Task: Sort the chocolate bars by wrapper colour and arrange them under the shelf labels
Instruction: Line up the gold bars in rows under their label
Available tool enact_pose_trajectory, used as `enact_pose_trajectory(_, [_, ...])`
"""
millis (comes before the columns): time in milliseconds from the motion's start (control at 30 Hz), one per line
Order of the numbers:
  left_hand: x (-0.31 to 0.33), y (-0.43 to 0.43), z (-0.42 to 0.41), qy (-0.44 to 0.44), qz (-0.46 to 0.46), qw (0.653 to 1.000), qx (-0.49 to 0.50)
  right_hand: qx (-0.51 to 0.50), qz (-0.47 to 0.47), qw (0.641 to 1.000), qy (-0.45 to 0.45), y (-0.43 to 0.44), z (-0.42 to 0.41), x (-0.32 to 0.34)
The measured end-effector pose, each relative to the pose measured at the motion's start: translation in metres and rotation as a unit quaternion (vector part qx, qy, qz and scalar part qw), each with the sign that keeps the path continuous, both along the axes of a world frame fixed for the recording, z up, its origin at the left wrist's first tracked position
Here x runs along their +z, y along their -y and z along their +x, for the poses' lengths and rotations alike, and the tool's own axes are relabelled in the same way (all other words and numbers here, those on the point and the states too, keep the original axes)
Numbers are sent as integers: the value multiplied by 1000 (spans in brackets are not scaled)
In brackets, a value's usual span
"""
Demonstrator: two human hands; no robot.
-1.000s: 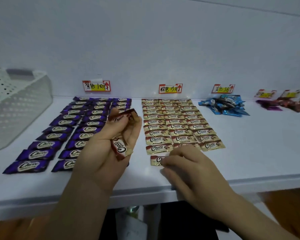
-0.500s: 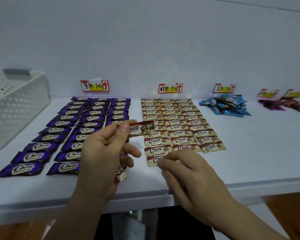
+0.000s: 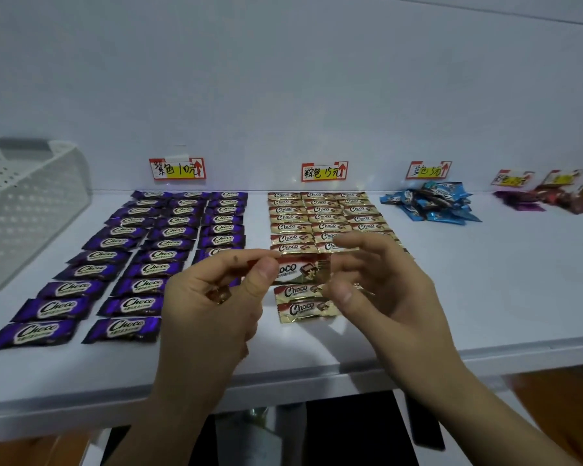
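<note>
- Your left hand has the grip here: thumb and forefinger pinch the left end of a brown-and-gold Choco bar, held level in the air above the near end of the gold block's left column.
- There's a second bar tucked in that same palm under curled fingers, so don't loosen up too much.
- Your right hand is loose and holds nothing, thumb just beside the bar's free end. It's too blurry to say if it's touching.
- I'd take it by that right end, logo up, and lay it square with the gold rows under the brown label.
- The middle column's front is hidden behind your hands, so check the gap first.
- Keep it off the purple bars and back from the shelf front edge.
</note>
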State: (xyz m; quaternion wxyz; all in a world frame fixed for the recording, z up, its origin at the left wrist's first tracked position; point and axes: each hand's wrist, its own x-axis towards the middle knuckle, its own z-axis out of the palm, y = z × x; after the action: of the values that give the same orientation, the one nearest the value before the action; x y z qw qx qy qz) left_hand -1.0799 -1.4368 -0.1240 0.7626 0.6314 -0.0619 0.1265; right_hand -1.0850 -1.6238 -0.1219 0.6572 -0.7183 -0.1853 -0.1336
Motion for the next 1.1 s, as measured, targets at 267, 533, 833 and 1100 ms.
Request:
enact_pose_trajectory(267, [10, 14, 10, 44, 24, 995, -86, -79, -137, 987, 2, 41, 7, 14])
enact_pose_trajectory(533, [5, 27, 23, 149, 159, 967, -131, -189, -415, 886, 88, 71, -2, -31])
enact_pose_trajectory(833, [4, 30, 23, 144, 11, 988, -55, -141, -476, 853, 160, 71, -13, -44])
enact_pose_trajectory(1100, [2, 26, 26, 132, 0, 991, 27, -143, -498, 839, 168, 69, -13, -45])
